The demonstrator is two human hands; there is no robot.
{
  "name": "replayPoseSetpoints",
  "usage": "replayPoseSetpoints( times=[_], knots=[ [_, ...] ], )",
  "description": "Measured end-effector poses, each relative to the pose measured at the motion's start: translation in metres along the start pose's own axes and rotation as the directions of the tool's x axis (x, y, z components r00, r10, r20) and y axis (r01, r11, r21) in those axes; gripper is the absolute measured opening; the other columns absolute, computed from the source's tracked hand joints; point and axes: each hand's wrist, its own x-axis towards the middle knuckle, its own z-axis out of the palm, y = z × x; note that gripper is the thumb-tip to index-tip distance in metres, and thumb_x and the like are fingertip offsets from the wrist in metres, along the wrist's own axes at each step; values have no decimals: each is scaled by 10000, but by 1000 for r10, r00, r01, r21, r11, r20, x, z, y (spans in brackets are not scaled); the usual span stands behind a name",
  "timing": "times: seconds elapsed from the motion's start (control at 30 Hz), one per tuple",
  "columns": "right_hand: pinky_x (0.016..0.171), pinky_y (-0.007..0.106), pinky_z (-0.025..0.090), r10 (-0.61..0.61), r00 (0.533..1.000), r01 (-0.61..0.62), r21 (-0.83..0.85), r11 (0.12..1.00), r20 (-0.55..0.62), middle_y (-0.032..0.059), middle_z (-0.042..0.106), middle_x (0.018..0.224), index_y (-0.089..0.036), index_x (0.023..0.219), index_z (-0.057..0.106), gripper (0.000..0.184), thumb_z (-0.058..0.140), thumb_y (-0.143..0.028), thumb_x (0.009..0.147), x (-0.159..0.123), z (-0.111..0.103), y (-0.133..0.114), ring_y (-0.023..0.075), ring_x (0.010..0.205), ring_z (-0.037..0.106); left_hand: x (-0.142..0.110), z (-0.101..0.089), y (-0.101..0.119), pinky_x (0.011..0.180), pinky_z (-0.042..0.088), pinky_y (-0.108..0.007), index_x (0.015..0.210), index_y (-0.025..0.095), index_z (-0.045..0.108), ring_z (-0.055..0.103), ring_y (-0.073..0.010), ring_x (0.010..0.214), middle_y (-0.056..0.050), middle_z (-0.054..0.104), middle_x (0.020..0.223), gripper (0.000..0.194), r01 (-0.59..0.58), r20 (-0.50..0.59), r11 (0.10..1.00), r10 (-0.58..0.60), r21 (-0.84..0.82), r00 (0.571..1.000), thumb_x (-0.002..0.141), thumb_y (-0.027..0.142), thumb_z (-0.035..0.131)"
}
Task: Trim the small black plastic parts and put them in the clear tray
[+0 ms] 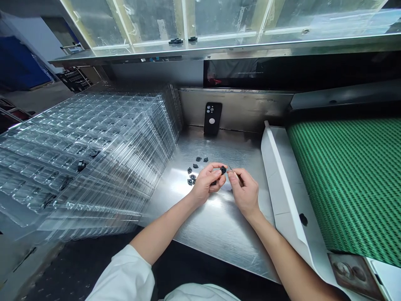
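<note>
My left hand is closed round a small black plastic part, pinched between thumb and forefinger above the steel table. My right hand is closed on a thin metal tool whose tip points at the black part. Several more small black parts lie loose on the steel just left of my left hand.
A tall stack of clear blister trays fills the left side, a few black parts in its top tray. A black phone leans on the back wall. A white guide borders the green conveyor belt at right.
</note>
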Motion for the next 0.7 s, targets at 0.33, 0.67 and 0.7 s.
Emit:
replayPoseSetpoints(
  times=[0.33, 0.67, 0.7],
  knots=[
    [640, 278, 365, 17, 996, -18, 8, 1000, 84, -23, 582, 709, -208, 781, 669, 314, 594, -363, 1043, -3, 2, -5, 151, 629, 484, 3, 1, -7, 432, 105, -198, 1045, 156, 572, 245, -32, 415, 72, 507, 540, 508, 45, -44, 997, -42, 67, 998, 788, 544, 776],
    [665, 323, 432, 180, 984, -172, -222, 960, 16, 26, 668, 746, -223, 884, 730, 459, 607, -663, 857, -1, -2, 15, 230, 686, 598, 14, -4, -14, 503, 166, -219, 901, 195, 523, 353, -52, 449, 87, 486, 507, 742, 3, -131, 1000, -1, 11, 991, 515, 698, 908],
    [672, 333, 447, 211, 977, -208, -239, 948, -14, 39, 686, 778, -226, 907, 734, 472, 610, -677, 840, -1, -1, 16, 251, 718, 623, 14, -5, -12, 515, 168, -222, 882, 194, 522, 356, -53, 460, 90, 471, 504, 713, 5, -133, 1000, -6, -3, 991, 532, 675, 916]
  ],
)
